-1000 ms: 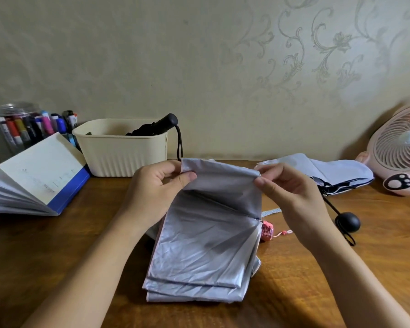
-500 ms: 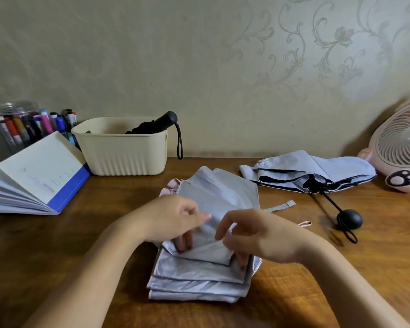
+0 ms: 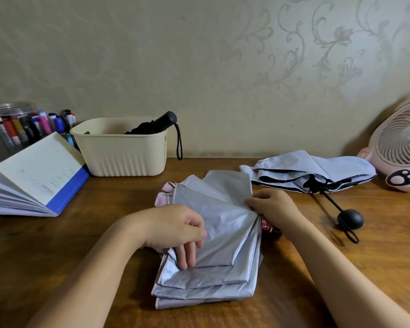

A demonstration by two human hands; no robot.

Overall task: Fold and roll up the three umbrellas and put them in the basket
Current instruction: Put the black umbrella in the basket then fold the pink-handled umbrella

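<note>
Head view, looking down on a wooden worktop [image 3: 81, 233] set against a papered wall.

**Hidden or cut off.** The body of the black umbrella [image 3: 156, 125] is sunk in the cream basket [image 3: 118, 157] at the far left. Only its handle clears the right rim, with the strap hanging outside. The patterned pink handle [image 3: 266, 226] of the silver umbrella [image 3: 223, 233] is mostly covered by the right grip [image 3: 275, 207]. The frame edges crop the open book [image 3: 38, 176] at left and the pink fan [image 3: 402, 143] at right. The book screens part of the marker jar [image 3: 21, 129].

**Task object.** The silver umbrella lies flat at the near centre of the worktop. Its shiny panels are stacked in stepped layers, with their edges fanned toward the near side. A strip of pink outer fabric shows at its far-left corner.

**Grips.** The left grip [image 3: 175, 228] rests on the top panel near its near-left corner, fingers lightly bent and pressing the cloth down. The right grip is curled at the umbrella's right edge, its fingertips pinching the fabric there.

**Other umbrella.** The pale blue umbrella [image 3: 313, 169] lies loose at the far right, well apart from the basket. Its dark lining is exposed, and its black shaft ends in a round knob [image 3: 350, 218].
</note>
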